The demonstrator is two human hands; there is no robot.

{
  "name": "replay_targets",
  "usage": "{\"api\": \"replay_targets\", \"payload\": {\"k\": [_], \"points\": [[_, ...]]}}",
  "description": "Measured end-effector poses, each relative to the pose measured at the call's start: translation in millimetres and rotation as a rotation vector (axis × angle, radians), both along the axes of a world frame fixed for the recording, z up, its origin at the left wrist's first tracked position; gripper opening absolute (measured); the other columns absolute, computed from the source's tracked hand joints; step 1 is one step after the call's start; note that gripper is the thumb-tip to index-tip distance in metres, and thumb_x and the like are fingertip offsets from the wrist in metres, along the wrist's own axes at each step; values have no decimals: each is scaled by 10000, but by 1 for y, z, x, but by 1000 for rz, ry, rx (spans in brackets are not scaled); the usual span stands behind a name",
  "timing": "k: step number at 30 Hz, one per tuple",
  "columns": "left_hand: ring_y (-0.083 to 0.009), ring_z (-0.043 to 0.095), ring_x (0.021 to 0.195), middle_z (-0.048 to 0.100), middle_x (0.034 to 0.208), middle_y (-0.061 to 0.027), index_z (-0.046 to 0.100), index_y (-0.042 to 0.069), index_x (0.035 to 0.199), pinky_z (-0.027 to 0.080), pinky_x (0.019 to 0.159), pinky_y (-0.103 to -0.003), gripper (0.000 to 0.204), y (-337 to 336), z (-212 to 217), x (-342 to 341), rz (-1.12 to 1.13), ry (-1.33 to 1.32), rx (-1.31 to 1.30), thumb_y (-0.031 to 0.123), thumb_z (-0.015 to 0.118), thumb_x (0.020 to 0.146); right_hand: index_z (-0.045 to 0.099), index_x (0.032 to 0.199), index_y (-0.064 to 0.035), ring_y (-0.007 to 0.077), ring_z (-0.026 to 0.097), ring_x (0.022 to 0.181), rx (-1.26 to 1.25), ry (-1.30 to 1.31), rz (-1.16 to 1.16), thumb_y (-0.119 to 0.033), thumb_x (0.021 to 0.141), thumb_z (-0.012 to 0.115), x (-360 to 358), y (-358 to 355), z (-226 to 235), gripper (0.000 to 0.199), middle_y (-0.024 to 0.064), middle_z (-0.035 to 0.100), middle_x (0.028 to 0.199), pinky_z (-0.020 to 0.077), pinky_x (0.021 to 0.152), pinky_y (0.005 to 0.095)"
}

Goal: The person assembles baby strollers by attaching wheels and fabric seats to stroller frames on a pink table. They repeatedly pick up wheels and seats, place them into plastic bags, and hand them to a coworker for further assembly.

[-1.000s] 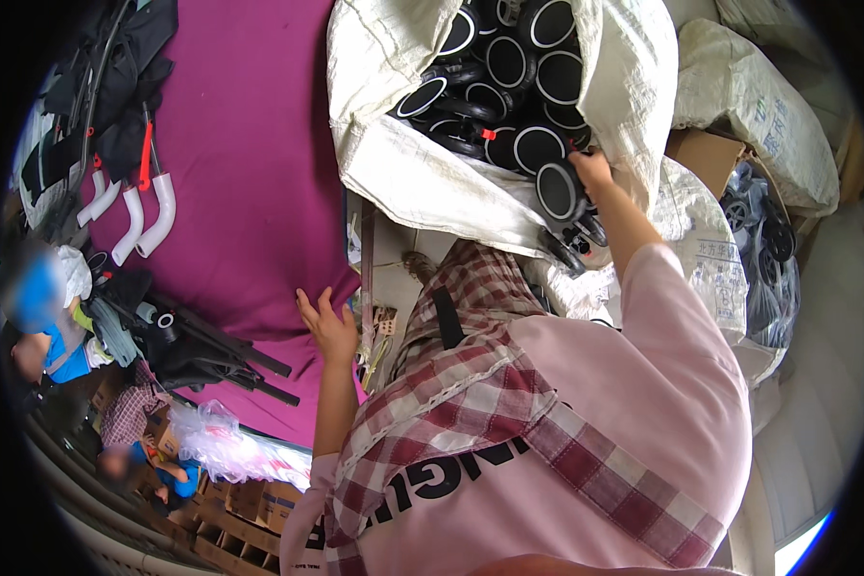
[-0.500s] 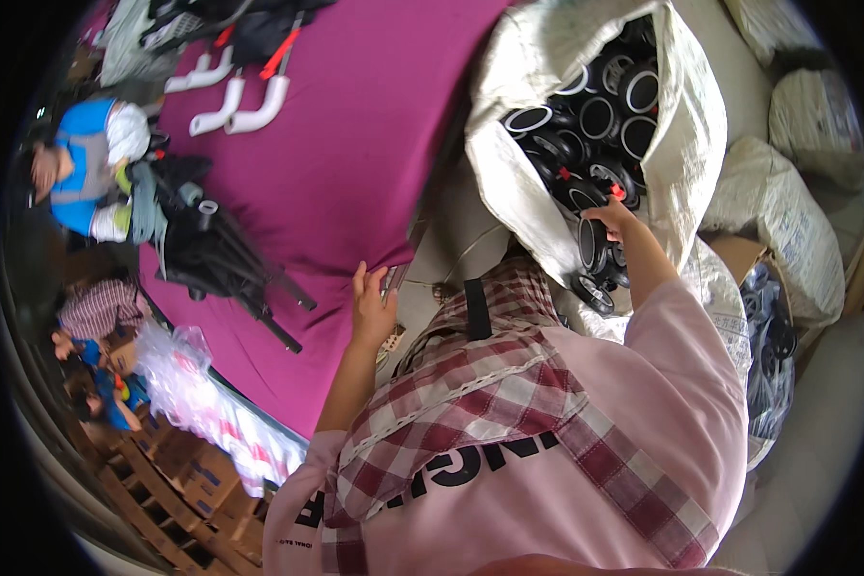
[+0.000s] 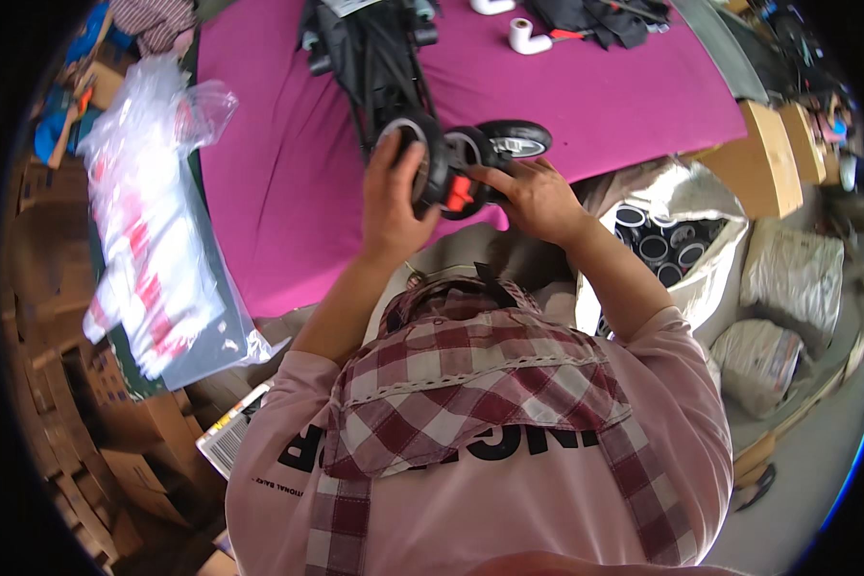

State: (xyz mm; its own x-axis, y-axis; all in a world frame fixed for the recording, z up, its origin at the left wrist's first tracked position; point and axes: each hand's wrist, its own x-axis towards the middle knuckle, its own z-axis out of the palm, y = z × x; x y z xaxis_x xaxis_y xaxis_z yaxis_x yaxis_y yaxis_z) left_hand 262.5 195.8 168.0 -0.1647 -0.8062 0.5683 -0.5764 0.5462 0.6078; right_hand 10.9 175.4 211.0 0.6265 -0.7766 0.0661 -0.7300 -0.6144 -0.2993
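Over the near edge of the purple-covered table, both hands are on a cluster of black wheels with a red part (image 3: 458,194) between them. My left hand (image 3: 392,206) is closed around the left wheel (image 3: 427,154), its thumb at the near side. From the right, my right hand (image 3: 540,199) grips the wheels, its index finger against the middle wheel (image 3: 470,144); its other fingers are partly hidden. Another black wheel (image 3: 516,138) lies flatter just beyond this hand. The wheels meet the end of a folded black stroller frame (image 3: 370,72); whether they are attached I cannot tell.
A white woven sack (image 3: 730,250) of black wheels stands right of the table (image 3: 278,211). Clear plastic bags (image 3: 154,221) lie at the left. White curved tubes (image 3: 528,38) rest at the back, cardboard boxes (image 3: 754,158) at the right. A person's checked sleeve shows at far left.
My right hand has left the wheel sack and come to the table with wheels. My left hand has gone from resting open at the table edge to gripping a wheel. The view has turned.
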Motion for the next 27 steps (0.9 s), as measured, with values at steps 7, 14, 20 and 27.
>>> {"api": "replay_targets", "payload": {"k": [7,14,20,27], "points": [[-302,617,1008,609,1093,-174,479,-27,1322,489,920,-410,508,-25,-53,104,620,551,466,87,684,871,537,1282,-66,366,695,970,111,-1061,-471,-58,822,758,97,-69,-65,510,180,698,1073,557,841,400],[-392,565,1182,530,1290,-250,316,23,1470,462,973,-453,697,-54,-111,53,516,243,624,90,640,857,647,1132,-38,311,696,941,670,-676,-432,-99,860,715,63,-51,-154,287,154,698,1042,546,850,385],[-411,543,1223,513,1341,-243,322,21,1484,444,1020,-452,720,-94,-118,57,629,195,778,54,622,830,565,1291,-6,359,589,1140,-26,-684,-441,-161,865,716,21,-109,-133,477,212,610,1190,462,1000,428],[-414,524,1255,495,1370,-255,293,14,1503,432,1054,-442,746,-87,-116,59,554,162,732,73,640,845,529,1344,1,357,564,1172,746,-1026,-793,-251,839,753,78,-165,-198,608,239,578,1269,437,1002,419]]}}
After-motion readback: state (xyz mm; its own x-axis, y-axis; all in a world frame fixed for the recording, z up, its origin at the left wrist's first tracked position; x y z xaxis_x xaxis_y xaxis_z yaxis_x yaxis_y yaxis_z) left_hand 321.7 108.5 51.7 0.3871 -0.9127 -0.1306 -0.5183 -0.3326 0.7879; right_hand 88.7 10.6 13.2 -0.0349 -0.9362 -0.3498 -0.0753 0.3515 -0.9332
